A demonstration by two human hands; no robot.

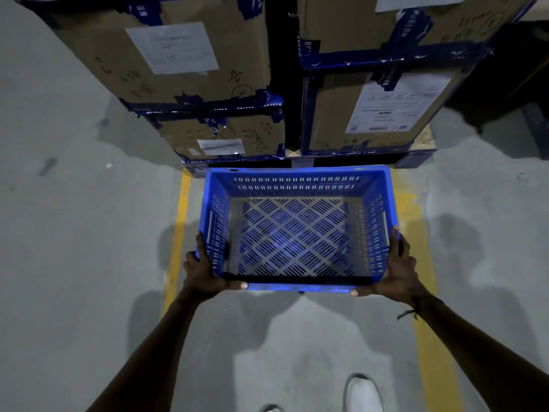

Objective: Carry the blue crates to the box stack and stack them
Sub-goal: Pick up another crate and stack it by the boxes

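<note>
An empty blue slotted plastic crate (297, 230) hangs in the air in front of me, above the grey floor. My left hand (205, 269) grips its near left corner, thumb over the front rim. My right hand (396, 269) grips the near right corner the same way. Just beyond the crate's far rim rises the box stack (214, 84) of brown cartons bound with blue tape, on a dark pallet. Through the crate's lattice bottom I can make out the floor.
A second column of taped cartons (377, 108) stands to the right of the first, with a dark gap between. Yellow floor lines (178, 227) run on both sides of the crate. My white shoe (364, 394) shows at the bottom.
</note>
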